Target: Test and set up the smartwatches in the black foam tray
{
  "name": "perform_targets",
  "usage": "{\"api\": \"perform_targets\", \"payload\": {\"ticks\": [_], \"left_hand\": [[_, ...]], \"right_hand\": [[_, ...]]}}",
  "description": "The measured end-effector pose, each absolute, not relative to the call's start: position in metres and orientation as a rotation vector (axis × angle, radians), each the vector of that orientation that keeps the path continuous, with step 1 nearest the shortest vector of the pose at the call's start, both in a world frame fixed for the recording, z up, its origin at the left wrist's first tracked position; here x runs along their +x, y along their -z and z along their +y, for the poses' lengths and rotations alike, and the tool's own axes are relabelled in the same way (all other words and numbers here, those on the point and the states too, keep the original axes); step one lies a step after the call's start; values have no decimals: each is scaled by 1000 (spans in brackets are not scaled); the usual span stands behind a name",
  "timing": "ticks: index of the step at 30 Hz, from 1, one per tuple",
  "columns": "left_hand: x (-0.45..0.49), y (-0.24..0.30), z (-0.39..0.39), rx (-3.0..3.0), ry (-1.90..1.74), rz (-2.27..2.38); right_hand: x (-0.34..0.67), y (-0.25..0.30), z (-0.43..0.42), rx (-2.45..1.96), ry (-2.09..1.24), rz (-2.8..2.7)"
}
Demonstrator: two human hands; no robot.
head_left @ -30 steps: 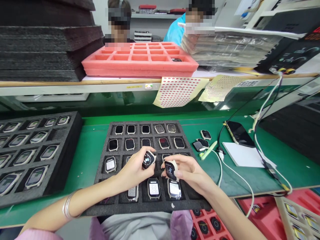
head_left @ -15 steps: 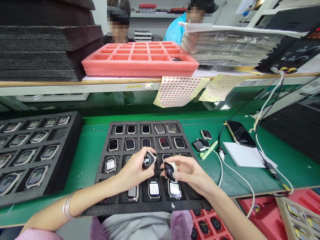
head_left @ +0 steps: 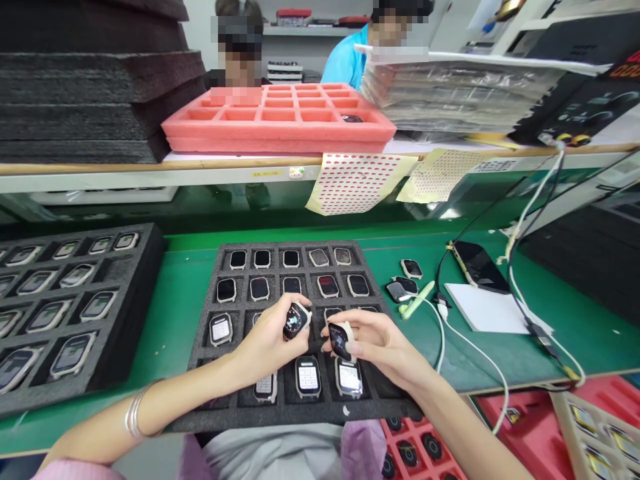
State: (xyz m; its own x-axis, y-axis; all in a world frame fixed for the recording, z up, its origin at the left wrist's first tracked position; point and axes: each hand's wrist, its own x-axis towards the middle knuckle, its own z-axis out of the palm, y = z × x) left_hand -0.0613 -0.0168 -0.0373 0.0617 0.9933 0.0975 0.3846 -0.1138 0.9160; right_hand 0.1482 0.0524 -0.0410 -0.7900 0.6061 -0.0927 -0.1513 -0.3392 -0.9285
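My left hand (head_left: 280, 328) grips a smartwatch case (head_left: 297, 320) whose lit dark screen shows a watch face. In my right hand (head_left: 375, 340) is another smartwatch case (head_left: 340, 341), pale-framed, its dark screen tilted toward the left. Both hands are above a dark foam tray (head_left: 200, 347) with rows of compartments. Most compartments hold pale-framed watch cases. In the front row, a watch case (head_left: 307, 377) and its neighbours show white lit screens; those farther back are dark. My hands and forearms hide part of the tray.
Another foam tray of watches (head_left: 107, 347) lies left. Right are loose watches (head_left: 400, 288), a green pen-like tool (head_left: 417, 300), cables, white paper (head_left: 480, 310) and a phone (head_left: 480, 267). A pink foam tray (head_left: 280, 140) rests on the shelf. Two people are beyond it.
Both hands keep hold of their watch cases in nearly the same place. The view has shifted very slightly, and the people in the background have moved a little.
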Motion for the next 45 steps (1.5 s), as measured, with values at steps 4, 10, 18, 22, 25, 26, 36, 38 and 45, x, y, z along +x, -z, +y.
{"api": "perform_targets", "payload": {"ticks": [4, 10, 18, 22, 25, 26, 36, 38, 45], "left_hand": [[-62, 38, -16, 1608, -1014, 1387], [-62, 38, -16, 1607, -1030, 1385], [-62, 41, -14, 1552, -1032, 1407], [-61, 48, -12, 1254, -1062, 1182], [-61, 50, -10, 1057, -1107, 1045], [-61, 49, -10, 1013, -1117, 1035], [-60, 48, -9, 884, -1132, 951], [-60, 48, -9, 896, -1133, 947], [-59, 46, -9, 871, -1134, 944]], "right_hand": [[147, 39, 52, -625, -2133, -1433], [147, 38, 52, -662, -2099, -1428], [147, 38, 52, -616, -2185, -1413], [145, 36, 52, -610, -2264, -1308], [144, 37, 52, -635, -2268, -1240], [143, 38, 52, -651, -2255, -1228], [143, 43, 49, -771, -2039, -1278], [144, 43, 48, -766, -2021, -1310], [145, 45, 49, -740, -2016, -1370]]}}
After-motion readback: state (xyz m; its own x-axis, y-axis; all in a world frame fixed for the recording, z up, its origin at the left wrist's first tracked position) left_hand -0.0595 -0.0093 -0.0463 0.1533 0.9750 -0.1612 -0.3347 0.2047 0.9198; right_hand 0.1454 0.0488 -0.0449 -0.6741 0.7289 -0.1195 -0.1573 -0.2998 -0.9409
